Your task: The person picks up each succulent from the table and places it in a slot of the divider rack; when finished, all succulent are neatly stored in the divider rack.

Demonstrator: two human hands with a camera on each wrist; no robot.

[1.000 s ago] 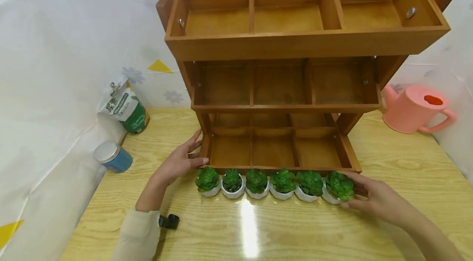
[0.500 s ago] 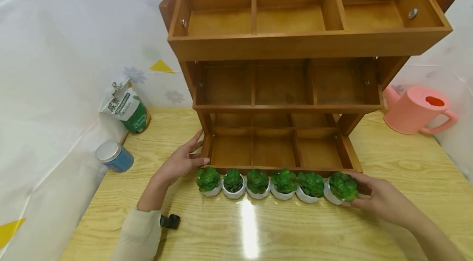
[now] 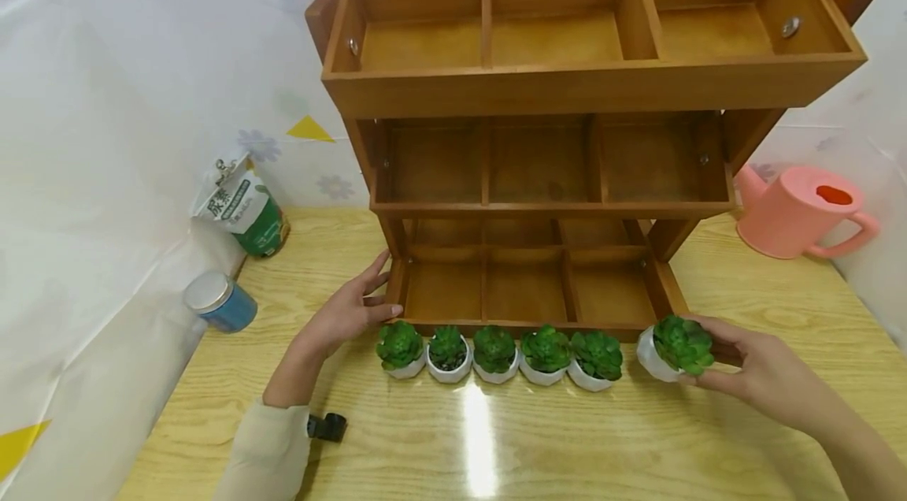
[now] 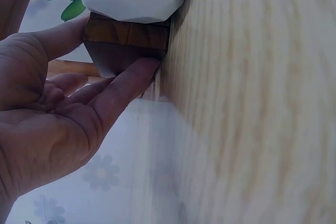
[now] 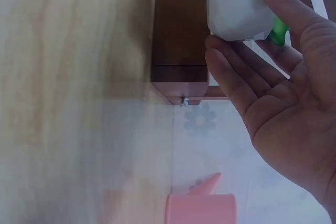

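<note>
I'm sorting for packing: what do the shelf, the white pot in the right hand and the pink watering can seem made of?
Shelf: apparently wood, stained brown with a slight sheen; dark grain-like streaks show up close.
White pot: perhaps ceramic, possibly plastic; smooth, flat facets fit either.
Watering can: probably plastic, smooth and fairly matte, evenly pink.

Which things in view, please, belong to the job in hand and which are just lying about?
Likely the job:
potted plant in the right hand
five other potted plants
wooden shelf

Probably lying about:
pink watering can
green-and-white pouch
blue jar
</note>
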